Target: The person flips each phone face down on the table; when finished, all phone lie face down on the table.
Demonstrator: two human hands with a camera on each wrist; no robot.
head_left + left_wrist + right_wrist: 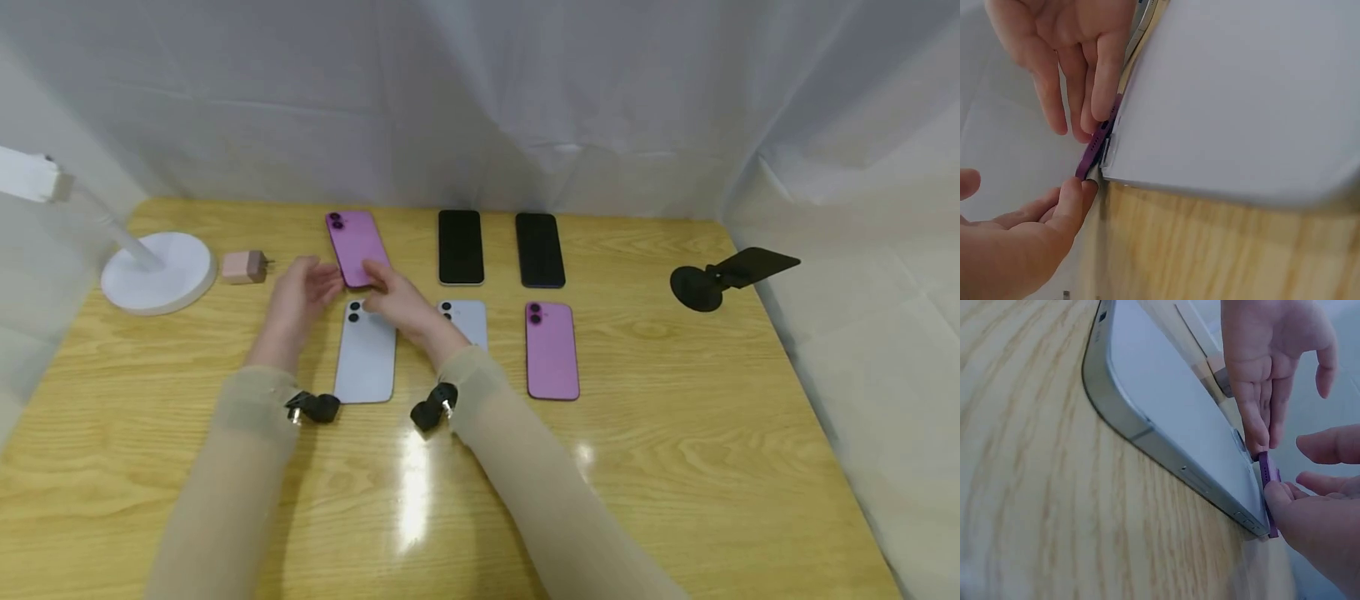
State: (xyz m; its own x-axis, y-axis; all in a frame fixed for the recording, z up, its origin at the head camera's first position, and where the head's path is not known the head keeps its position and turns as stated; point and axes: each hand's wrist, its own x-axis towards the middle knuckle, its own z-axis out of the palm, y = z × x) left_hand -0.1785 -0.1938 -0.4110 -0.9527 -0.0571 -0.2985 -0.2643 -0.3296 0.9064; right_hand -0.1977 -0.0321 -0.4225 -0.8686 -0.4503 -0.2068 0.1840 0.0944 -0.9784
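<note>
A pink-purple phone [356,237] lies camera side up at the back left, slightly slanted, its near edge close to the top of a white phone [366,367]. My left hand [292,304] is at its near left corner, fingers nearly straight and thumb apart. From the right, my right hand [412,312] touches the near right corner with its fingertips. In the right wrist view, the purple edge [1269,467] stands between the fingertips of both hands. The left wrist view shows the white phone [1241,94] large in front. A second white phone [468,321] is partly hidden under my right forearm.
Two black-screened phones, one in the middle [461,247] and one farther right [540,250], lie along the back. Another pink phone [552,350] lies front right. A charger plug [243,267] and a white lamp base [159,275] stand left; a black stand [697,287] is right.
</note>
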